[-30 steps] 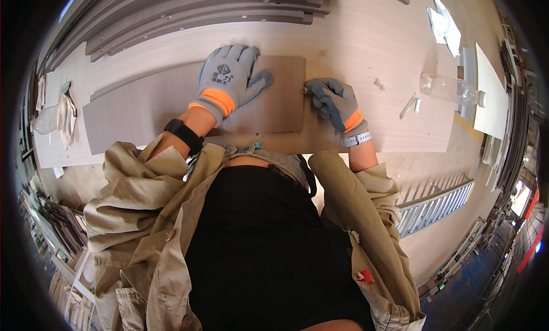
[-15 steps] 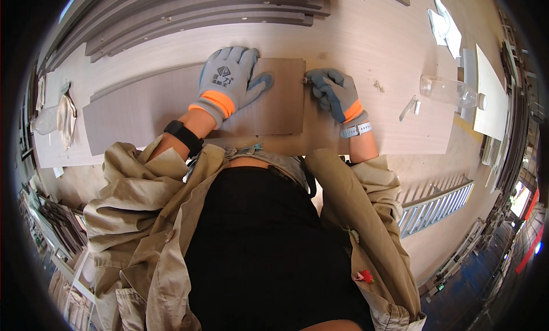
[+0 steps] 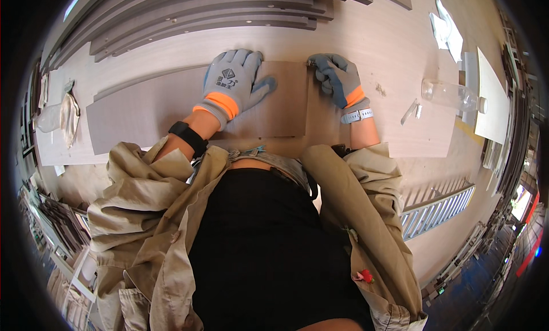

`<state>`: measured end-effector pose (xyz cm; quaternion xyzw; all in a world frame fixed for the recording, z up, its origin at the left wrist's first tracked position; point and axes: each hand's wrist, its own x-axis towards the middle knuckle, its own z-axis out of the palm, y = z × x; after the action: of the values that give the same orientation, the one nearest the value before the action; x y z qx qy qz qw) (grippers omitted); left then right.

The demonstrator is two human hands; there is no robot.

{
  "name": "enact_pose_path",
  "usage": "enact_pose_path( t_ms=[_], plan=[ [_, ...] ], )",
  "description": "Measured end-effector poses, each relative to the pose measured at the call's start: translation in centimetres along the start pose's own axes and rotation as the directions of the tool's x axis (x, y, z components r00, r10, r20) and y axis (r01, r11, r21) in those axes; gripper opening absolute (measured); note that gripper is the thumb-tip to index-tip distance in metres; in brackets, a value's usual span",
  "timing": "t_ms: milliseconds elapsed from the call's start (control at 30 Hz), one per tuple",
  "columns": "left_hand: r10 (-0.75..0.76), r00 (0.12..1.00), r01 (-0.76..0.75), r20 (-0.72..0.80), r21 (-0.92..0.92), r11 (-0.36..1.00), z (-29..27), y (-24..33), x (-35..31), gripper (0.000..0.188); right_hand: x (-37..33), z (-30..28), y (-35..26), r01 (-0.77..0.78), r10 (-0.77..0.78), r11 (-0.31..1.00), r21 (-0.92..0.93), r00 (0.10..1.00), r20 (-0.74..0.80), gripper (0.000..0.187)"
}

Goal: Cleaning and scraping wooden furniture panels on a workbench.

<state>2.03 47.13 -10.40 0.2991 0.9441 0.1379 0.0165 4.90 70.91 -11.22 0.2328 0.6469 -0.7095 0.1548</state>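
Observation:
A flat grey-brown panel (image 3: pixel 286 102) lies before me, with another panel's edge showing behind it. My left hand (image 3: pixel 233 74), in a grey glove with an orange cuff, rests flat on the panel, fingers stretched out and thumb apart. At the panel's right edge, by its far corner, is my right hand (image 3: pixel 337 79), gloved the same way. Its fingers are curled and pressed together round a small dark piece (image 3: pixel 310 63) that pokes out at the fingertips. Most of that piece is hidden, so its kind cannot be told.
Long brown boards (image 3: pixel 211 22) are stacked on the far side of the pale work surface (image 3: pixel 394 134). To the right lie a clear plastic bottle (image 3: pixel 452 95), a small blade-like item (image 3: pixel 409 112) and a white board (image 3: pixel 492 96). A cloth glove (image 3: pixel 69 119) lies left.
My right hand has slid away from me along the panel's right edge, up to the far corner. The left hand stays flat on the panel.

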Motion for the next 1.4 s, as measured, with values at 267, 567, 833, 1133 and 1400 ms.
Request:
enact_pose_path(
  t_ms=[267, 567, 833, 1133, 1400],
  plan=[
    [-0.002, 1.0, 0.002, -0.027, -0.019, 1.0, 0.1, -0.1, 0.0, 0.045, 0.5, 0.1, 0.3, -0.001, 0.0, 0.997, 0.075, 1.0, 0.01, 0.02],
    [-0.017, 1.0, 0.016, -0.026, -0.028, 0.999, 0.3, -0.1, 0.0, 0.044, -0.1, 0.0, 0.0, 0.009, -0.011, 0.998, 0.058, 0.999, 0.031, 0.019],
    [-0.02, 1.0, 0.02, -0.015, -0.021, 1.0, 0.1, -0.2, 0.0, 0.043, -0.8, -0.7, 0.5, -0.044, 0.044, 0.999, -0.011, 0.996, 0.074, 0.017],
    [0.005, 1.0, -0.005, -0.03, 0.004, 1.0, 0.3, -0.3, 0.0, 0.043, -0.2, -0.6, 0.3, -0.061, 0.06, 0.998, 0.014, 0.996, 0.071, 0.019],
    [-0.007, 1.0, 0.007, -0.015, -0.012, 1.0, 0.3, 0.0, 0.1, 0.045, -0.5, -1.4, 1.0, -0.066, 0.067, 0.998, -0.019, 0.994, 0.085, 0.017]
  ],
)
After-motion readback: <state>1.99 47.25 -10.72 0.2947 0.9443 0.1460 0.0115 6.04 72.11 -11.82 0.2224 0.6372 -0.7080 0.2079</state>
